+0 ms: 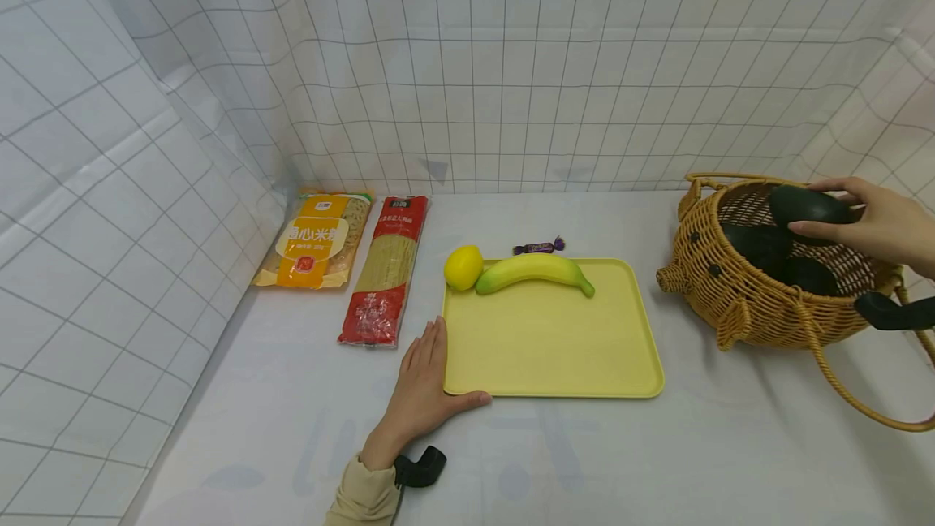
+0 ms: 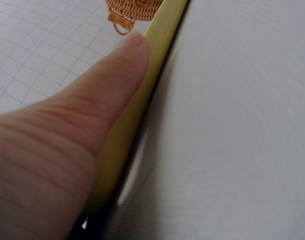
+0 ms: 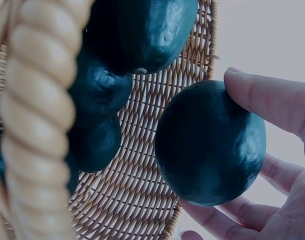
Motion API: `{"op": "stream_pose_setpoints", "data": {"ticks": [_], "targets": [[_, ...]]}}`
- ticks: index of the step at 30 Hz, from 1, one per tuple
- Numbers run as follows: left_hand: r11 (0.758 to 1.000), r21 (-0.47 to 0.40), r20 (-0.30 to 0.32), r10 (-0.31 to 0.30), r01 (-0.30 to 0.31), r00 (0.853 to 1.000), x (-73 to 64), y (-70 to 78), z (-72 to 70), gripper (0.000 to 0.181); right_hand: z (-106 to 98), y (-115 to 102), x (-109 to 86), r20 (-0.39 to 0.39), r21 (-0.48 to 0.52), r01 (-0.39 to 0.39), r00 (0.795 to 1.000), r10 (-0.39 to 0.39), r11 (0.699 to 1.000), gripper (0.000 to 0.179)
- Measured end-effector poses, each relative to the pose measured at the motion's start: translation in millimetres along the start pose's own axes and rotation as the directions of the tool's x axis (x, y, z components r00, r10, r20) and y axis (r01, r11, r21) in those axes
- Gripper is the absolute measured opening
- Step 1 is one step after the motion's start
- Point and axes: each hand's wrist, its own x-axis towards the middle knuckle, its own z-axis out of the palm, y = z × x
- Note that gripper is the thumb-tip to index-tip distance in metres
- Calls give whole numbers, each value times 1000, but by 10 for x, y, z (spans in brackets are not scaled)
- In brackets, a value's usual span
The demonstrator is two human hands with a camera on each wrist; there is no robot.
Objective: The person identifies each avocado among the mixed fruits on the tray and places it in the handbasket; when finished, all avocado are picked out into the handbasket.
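Observation:
My right hand [image 1: 887, 222] grips a dark green avocado [image 3: 210, 145] between thumb and fingers, at the mouth of a wicker basket [image 1: 704, 254] shaped like a pig. Several more avocados [image 3: 100, 90] lie inside the basket, partly hidden by its twisted handle [image 3: 40, 120] in the right wrist view. My left hand [image 1: 421, 388] lies with straight fingers along the left edge of a yellow tray [image 1: 551, 339], its thumb [image 2: 120, 70] against the front edge. On the tray's back left part, a lemon [image 1: 463, 268] sits beside a banana [image 1: 536, 270].
Behind the tray lies a purple-wrapped candy [image 1: 539, 247]. Left of it are a red pack of noodles [image 1: 387, 270] and an orange bag of pasta [image 1: 316, 242]. A checked curtain [image 1: 511, 63] hangs behind and beside the white table [image 1: 570, 469].

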Motion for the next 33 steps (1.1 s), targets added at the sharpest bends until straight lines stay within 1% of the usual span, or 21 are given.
{"op": "stream_pose_setpoints", "data": {"ticks": [5, 12, 16, 19, 24, 25, 28, 29, 33], "targets": [[1000, 3, 1, 1, -1, 1000, -2, 0, -2, 124, 0, 4, -6, -15, -18, 8, 1000, -8, 1000, 85], [1000, -1, 4, -1, 1, 1000, -6, 8, -11, 124, 19, 68, 10, -24, -30, 8, 1000, -9, 1000, 87], [1000, 5, 11, -6, 6, 1000, -5, 6, -13, 124, 45, 91, 8, -57, -18, -3, 998, 2, 1000, 76], [1000, 8, 15, -8, 8, 1000, 0, 0, -11, 124, 48, 65, -8, -85, 0, -12, 996, 12, 1000, 69], [1000, 6, 17, -9, 9, 1000, 1, 2, -14, 124, 55, 40, -19, -112, 14, -12, 994, 13, 1000, 66], [1000, 6, 17, -10, 10, 1000, 1, 3, -15, 124, 73, 54, -7, -132, 5, -13, 991, 13, 1000, 65], [1000, 3, 15, -8, 8, 1000, -2, 6, -18, 124, 108, 67, 7, -159, 11, 12, 987, -10, 1000, 63], [1000, 3, 14, -8, 8, 1000, -3, 7, -18, 124, 120, 58, 10, -179, -5, 14, 984, -14, 1000, 60], [1000, -1, 4, -4, 4, 1000, -8, 7, -17, 124, 131, -102, -58, -198, 12, 58, 979, -55, 998, 55]]}}
